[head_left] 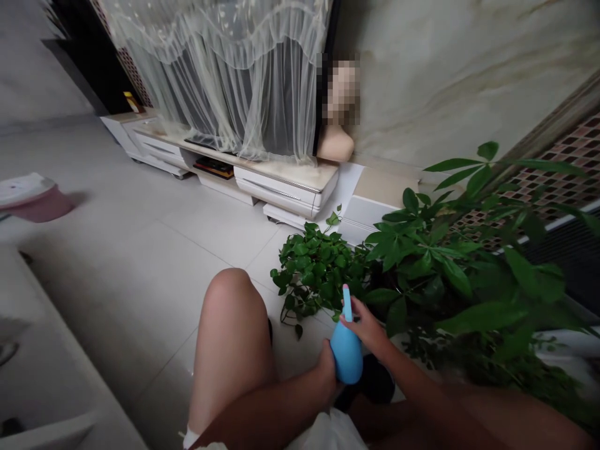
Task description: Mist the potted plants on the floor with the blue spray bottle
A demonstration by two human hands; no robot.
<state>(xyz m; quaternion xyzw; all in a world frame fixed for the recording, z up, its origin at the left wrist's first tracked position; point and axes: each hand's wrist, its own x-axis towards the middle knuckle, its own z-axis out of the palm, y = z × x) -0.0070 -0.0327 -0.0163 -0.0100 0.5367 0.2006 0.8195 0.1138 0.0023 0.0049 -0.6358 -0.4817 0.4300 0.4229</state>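
A light blue squeeze bulb with a thin nozzle points up toward a small leafy potted plant on the floor. My left hand is wrapped round the bulb's lower body. My right hand pinches the base of the nozzle with its fingers closed. A taller plant with broad leaves stands just right of my hands. My bare knee is raised to the left of the bulb.
A low white TV cabinet runs along the far wall under a lace curtain. A pink and white stool sits at far left. Pale floor tiles spread to the left. A white surface edge lies near left.
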